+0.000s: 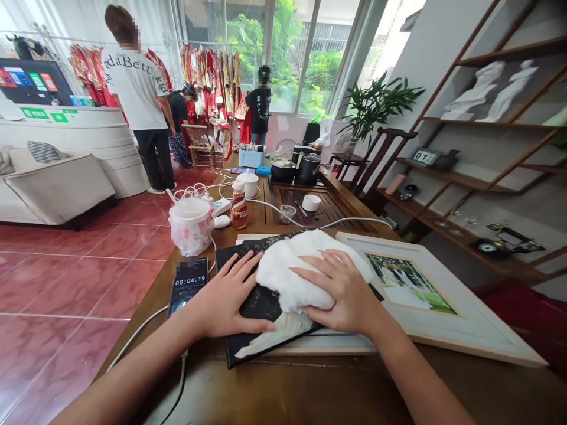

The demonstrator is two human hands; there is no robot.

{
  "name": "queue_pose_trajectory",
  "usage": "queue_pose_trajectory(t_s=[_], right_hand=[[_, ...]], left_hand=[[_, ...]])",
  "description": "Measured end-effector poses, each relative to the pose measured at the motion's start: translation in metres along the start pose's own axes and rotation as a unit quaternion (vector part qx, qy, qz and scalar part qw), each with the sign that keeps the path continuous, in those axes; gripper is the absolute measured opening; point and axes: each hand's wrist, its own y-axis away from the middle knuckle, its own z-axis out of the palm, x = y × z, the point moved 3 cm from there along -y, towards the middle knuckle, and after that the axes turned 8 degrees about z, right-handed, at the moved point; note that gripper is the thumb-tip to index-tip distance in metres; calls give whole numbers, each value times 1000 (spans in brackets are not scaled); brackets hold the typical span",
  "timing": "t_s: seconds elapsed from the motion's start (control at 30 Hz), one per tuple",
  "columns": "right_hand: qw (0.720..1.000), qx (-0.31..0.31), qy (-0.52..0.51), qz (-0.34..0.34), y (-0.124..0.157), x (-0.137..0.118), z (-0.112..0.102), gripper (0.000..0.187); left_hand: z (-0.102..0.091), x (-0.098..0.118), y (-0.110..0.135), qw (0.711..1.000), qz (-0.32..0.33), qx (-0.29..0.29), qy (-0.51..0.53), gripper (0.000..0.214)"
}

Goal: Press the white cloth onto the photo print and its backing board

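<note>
A thick wad of white cotton wadding (283, 265) lies on a dark flat board (259, 304). My right hand (339, 289) rests on the wadding with its fingers spread over the top. My left hand (230, 295) lies flat with fingers apart on the board's left part, its fingertips near the wadding. A pale, ragged patch (279, 333) shows on the board between my hands; what it is made of I cannot tell. Beneath the board and to its right is a white picture frame (478, 319) holding a photo (407, 283).
Left of the board, a phone (188, 286) with a cable shows a timer. Behind it stand a bagged white tub (191, 221) and a brown bottle (239, 206). A small white cup (311, 203) sits on a wooden tea tray (341, 206). Several people are in the background.
</note>
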Motion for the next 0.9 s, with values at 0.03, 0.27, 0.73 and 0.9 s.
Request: queue_pose_trajectory(t_s=[0.03, 0.27, 0.73, 0.9], right_hand=[[1000, -3, -2, 1, 0, 2, 0, 61], [998, 25, 31, 48, 4, 13, -2, 56], [1000, 8, 15, 15, 6, 10, -3, 60], [1000, -22, -6, -8, 5, 3, -3, 66]], left_hand=[[0, 0, 0, 1000, 0, 2, 1, 98], [3, -2, 0, 1000, -5, -9, 0, 100], [2, -3, 0, 1000, -5, -10, 1, 101], [1, -2, 0, 1000, -7, -15, 2, 101]])
